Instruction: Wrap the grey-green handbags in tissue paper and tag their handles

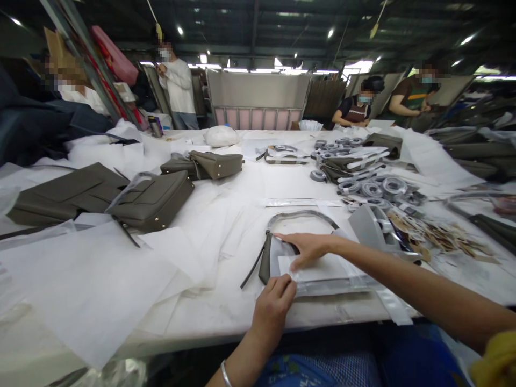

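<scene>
Bag (265,264) lay at five o'clock, partly hidden under white paper (330,270). Right hand (308,248) was above, fingers spread. Left hand (274,305), bag's seven o'clock, had fingers curled; could not tell if pinching. Yellow sleeve (496,359), four o'clock, was cut off.

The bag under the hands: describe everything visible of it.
The dark olive bag looks leathery and lies flat on the white table, its arched, seemingly wrapped handle pointing away from the person. A thin strap trails leftward. A white sheet and clear plastic hide most of it. The right hand spreads across it; the left hand curls at its near-left corner.
</scene>
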`<state>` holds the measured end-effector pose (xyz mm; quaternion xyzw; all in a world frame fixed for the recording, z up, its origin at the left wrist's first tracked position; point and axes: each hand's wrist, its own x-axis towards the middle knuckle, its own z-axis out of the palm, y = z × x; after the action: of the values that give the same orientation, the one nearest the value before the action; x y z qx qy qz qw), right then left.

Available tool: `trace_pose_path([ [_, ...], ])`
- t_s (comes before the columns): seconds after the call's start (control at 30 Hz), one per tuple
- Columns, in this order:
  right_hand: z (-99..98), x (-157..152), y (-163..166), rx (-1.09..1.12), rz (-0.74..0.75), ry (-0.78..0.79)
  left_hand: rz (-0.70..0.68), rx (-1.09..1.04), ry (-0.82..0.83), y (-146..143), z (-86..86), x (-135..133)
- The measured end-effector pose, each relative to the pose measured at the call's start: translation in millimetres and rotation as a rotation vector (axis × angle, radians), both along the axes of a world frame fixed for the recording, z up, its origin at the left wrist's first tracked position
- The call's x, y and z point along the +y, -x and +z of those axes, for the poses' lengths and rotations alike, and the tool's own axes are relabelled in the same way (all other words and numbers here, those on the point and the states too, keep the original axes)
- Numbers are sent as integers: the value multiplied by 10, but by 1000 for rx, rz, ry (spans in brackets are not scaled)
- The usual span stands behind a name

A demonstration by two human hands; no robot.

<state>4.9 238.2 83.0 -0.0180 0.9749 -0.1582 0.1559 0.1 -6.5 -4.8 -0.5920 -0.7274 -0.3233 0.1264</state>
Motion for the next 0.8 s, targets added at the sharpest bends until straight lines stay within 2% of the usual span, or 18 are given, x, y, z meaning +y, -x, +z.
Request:
trace_pose_path([
  [0.1, -144, -94, -123, 5, -57, 101, -9, -12, -9, 4, 10, 5],
  [0.3, -290, 26, 19, 75, -187, 271, -14, -18, 4, 7, 33, 10],
  [0.47, -322, -15, -85, 293, -317, 267, -56, -20, 10, 1, 60, -51],
  [0.57, -224, 14, -432, 485, -478, 164, -139, -93, 22, 18, 193, -136],
  [0.67, -143, 159, -968, 603, -621, 37, -187, -378, 42, 146, 363, -134],
  [0.73, -155, 279, -1314, 546, -769, -78, -76, -569, 16, 329, 431, -8],
  [0.8, -216, 378, -1562, 400, -911, -112, 76, -672, -17, 567, 439, 224],
])
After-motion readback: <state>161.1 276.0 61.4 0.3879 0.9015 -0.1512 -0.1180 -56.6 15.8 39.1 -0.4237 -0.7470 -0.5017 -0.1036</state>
